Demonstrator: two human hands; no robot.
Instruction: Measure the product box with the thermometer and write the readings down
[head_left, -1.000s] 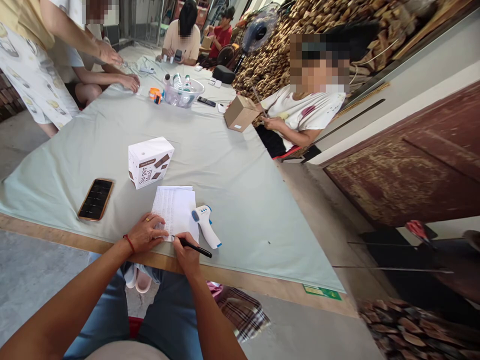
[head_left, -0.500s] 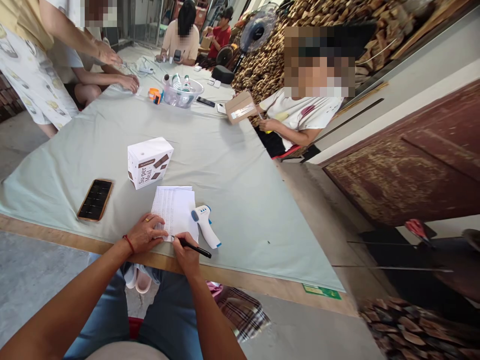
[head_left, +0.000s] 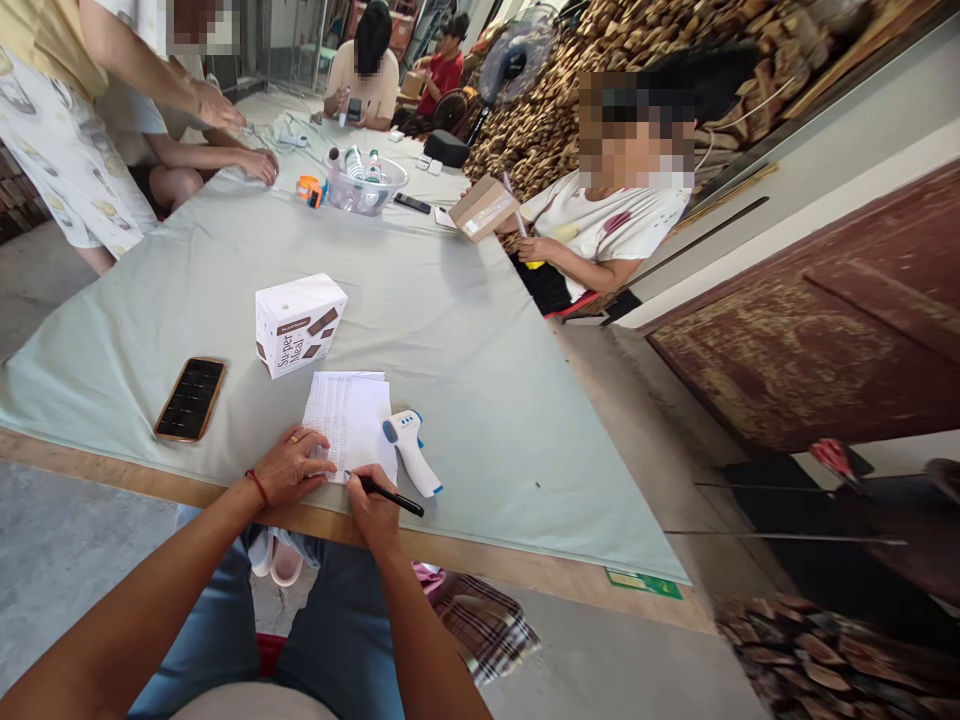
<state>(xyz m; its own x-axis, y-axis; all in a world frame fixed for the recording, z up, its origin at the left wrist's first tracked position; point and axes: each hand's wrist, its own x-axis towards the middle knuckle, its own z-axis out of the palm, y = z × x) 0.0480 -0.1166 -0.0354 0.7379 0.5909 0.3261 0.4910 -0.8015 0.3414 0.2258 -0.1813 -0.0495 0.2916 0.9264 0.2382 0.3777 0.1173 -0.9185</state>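
A black pen (head_left: 391, 494) is held in my right hand (head_left: 373, 510), its tip at the lower part of a printed sheet of paper (head_left: 364, 420). My left hand (head_left: 294, 468) lies with its fingers stretched over the lower left corner of the sheet, against the table edge. Just right of the paper rests a white and blue infrared thermometer (head_left: 412, 452). Behind the paper stands a white box (head_left: 300, 322) printed "Super Meal". A smartphone (head_left: 190, 399) in an orange-brown case lies to the left of my hands.
Pale green cloth covers the table (head_left: 510, 430). Farther back are a clear plastic basin (head_left: 364, 190) with bottles, an orange item (head_left: 308, 189) and a black phone (head_left: 412, 203). At the right a person holds a cardboard box (head_left: 484, 209). Other people are around the far end.
My hands, pen and paper stay almost still. The person at the right has tilted the cardboard box, and the person at the far end has raised a hand with a small white object.
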